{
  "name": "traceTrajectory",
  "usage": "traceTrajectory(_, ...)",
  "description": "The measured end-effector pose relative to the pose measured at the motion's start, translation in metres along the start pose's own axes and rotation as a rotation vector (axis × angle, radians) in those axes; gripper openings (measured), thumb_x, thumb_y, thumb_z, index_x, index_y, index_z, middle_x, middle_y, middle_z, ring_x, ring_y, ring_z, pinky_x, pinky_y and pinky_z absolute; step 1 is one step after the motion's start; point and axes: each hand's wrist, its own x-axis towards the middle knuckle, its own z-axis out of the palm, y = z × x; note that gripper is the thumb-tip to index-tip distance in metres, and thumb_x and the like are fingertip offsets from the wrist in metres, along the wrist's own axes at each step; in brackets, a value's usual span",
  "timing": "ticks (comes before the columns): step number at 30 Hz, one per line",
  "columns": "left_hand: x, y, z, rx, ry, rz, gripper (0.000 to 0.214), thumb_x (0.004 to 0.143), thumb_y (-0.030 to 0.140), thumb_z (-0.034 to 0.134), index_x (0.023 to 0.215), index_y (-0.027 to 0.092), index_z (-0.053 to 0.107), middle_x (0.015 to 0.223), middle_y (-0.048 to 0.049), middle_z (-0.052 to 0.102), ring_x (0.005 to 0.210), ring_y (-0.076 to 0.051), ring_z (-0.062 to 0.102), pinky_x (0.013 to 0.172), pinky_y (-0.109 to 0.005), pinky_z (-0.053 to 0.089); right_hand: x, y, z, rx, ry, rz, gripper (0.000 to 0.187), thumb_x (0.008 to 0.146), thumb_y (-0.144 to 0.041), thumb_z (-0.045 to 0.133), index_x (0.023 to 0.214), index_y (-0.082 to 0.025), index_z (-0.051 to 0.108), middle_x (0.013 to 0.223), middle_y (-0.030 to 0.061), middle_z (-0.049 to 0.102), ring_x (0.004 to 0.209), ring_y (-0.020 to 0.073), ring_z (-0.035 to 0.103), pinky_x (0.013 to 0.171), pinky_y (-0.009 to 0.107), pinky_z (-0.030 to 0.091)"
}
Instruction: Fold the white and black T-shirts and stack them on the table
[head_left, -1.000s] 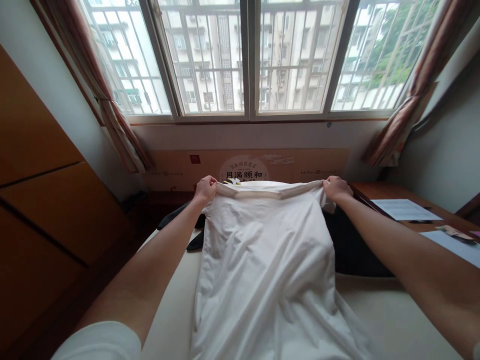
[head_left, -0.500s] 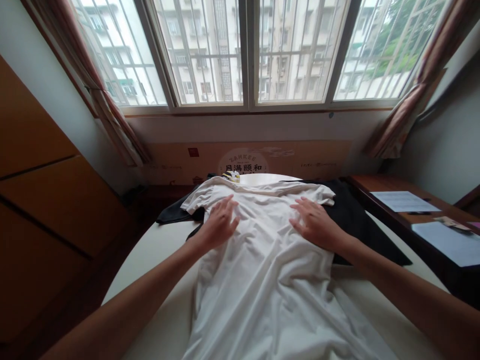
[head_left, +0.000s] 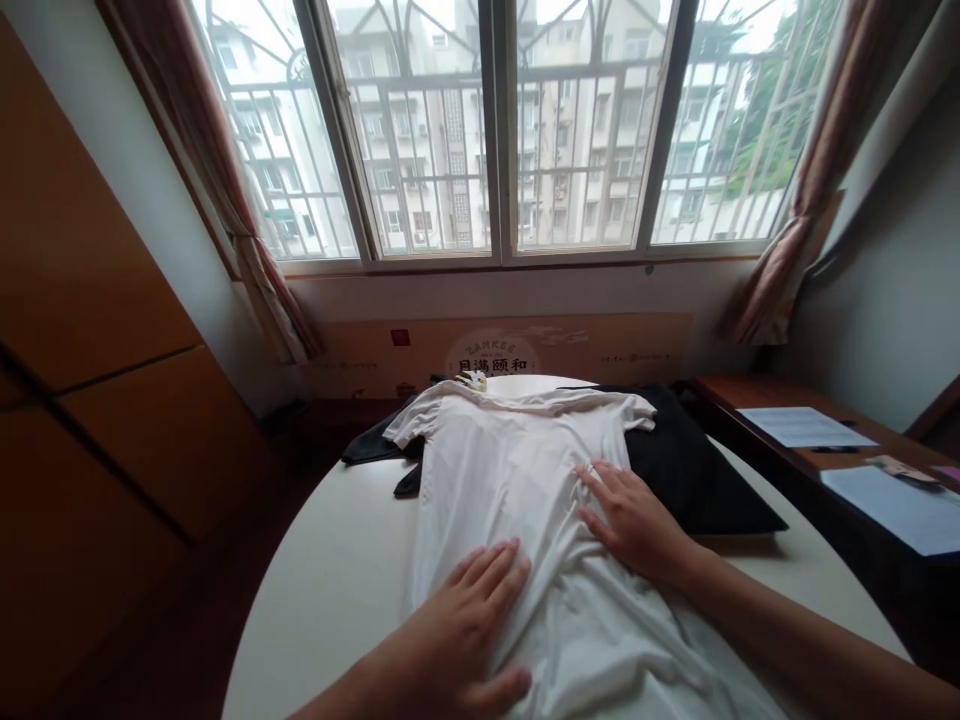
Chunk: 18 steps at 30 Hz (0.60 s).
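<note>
A white T-shirt (head_left: 510,470) lies spread lengthwise on a round cream table (head_left: 330,590), its collar end toward the window. My left hand (head_left: 457,625) rests flat on the shirt's lower left part, fingers stretched out. My right hand (head_left: 637,520) lies flat on the shirt's right side a little farther up, fingers spread. Neither hand holds anything. The shirt partly covers a black garment (head_left: 690,460) that sticks out on both sides under it.
A wooden desk (head_left: 817,450) with sheets of paper (head_left: 806,425) stands at the right. A wooden cabinet (head_left: 97,380) fills the left. Behind the table are a printed cardboard panel (head_left: 495,345), a barred window (head_left: 495,130) and curtains (head_left: 795,200).
My hands let go of the shirt's shoulders, laid it down on the table, then slid flat over it toward me; the left hand came back farther than the right.
</note>
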Motion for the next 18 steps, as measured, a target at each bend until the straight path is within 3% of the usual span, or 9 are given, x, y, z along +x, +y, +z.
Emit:
traceTrajectory(4, -0.016, 0.002, 0.007, 0.053, -0.021, 0.038, 0.102, 0.093, 0.06, 0.069, 0.173, 0.023, 0.019, 0.177, -0.0139, 0.016, 0.162, -0.038, 0.022, 0.131, -0.057, 0.026, -0.009, -0.007, -0.006, -0.022, 0.07, -0.065, 0.051, 0.104, -0.029, 0.051, 0.152, -0.012, 0.059, 0.158, 0.0251, 0.053, 0.15, 0.04, 0.047, 0.12, 0.064, 0.039)
traceTrajectory(6, -0.022, -0.009, 0.022, 0.097, 0.004, 0.088, 0.101, 0.096, 0.061, 0.067, 0.174, 0.025, 0.013, 0.177, -0.0135, 0.017, 0.161, -0.04, 0.026, 0.129, -0.058, 0.029, -0.015, -0.009, -0.011, 0.011, 0.105, -0.157, 0.051, 0.103, -0.022, 0.05, 0.152, -0.013, 0.058, 0.16, 0.022, 0.053, 0.153, 0.0371, 0.044, 0.123, 0.063, 0.035)
traceTrajectory(9, -0.035, -0.031, 0.055, 0.192, 0.087, 0.125, 0.086, 0.106, 0.045, 0.056, 0.174, 0.031, 0.006, 0.175, -0.0113, 0.025, 0.157, -0.037, 0.036, 0.127, -0.052, 0.035, -0.033, -0.013, -0.022, 0.133, 0.095, -0.288, 0.055, 0.099, -0.012, 0.05, 0.153, -0.015, 0.057, 0.157, 0.0167, 0.058, 0.15, 0.0293, 0.049, 0.127, 0.056, 0.035)
traceTrajectory(11, -0.048, -0.044, 0.075, 0.245, 0.156, 0.126, 0.082, 0.108, 0.038, 0.053, 0.174, 0.033, 0.005, 0.173, -0.0095, 0.032, 0.154, -0.033, 0.043, 0.126, -0.046, 0.039, -0.051, -0.017, -0.032, 0.224, 0.041, -0.311, 0.057, 0.097, -0.012, 0.053, 0.154, -0.017, 0.057, 0.158, 0.0146, 0.057, 0.15, 0.0278, 0.051, 0.127, 0.053, 0.037)
traceTrajectory(14, -0.066, -0.049, 0.09, 0.289, 0.234, 0.137, 0.082, 0.107, 0.043, 0.055, 0.174, 0.035, 0.008, 0.17, -0.0079, 0.039, 0.15, -0.031, 0.049, 0.123, -0.041, 0.042, -0.08, -0.024, -0.052, 0.349, -0.086, -0.297, 0.066, 0.097, -0.026, 0.064, 0.162, -0.022, 0.049, 0.166, 0.0131, 0.046, 0.155, 0.0313, 0.042, 0.127, 0.052, 0.037)
traceTrajectory(18, -0.087, -0.03, 0.076, 0.304, 0.315, 0.114, 0.078, 0.106, 0.041, 0.057, 0.172, 0.039, 0.016, 0.165, -0.0068, 0.05, 0.146, -0.029, 0.055, 0.12, -0.039, 0.046, -0.111, -0.019, -0.066, 0.508, -0.264, -0.384, 0.091, 0.091, -0.047, 0.074, 0.17, -0.027, 0.033, 0.172, 0.0117, 0.034, 0.157, 0.037, 0.034, 0.128, 0.055, 0.03)
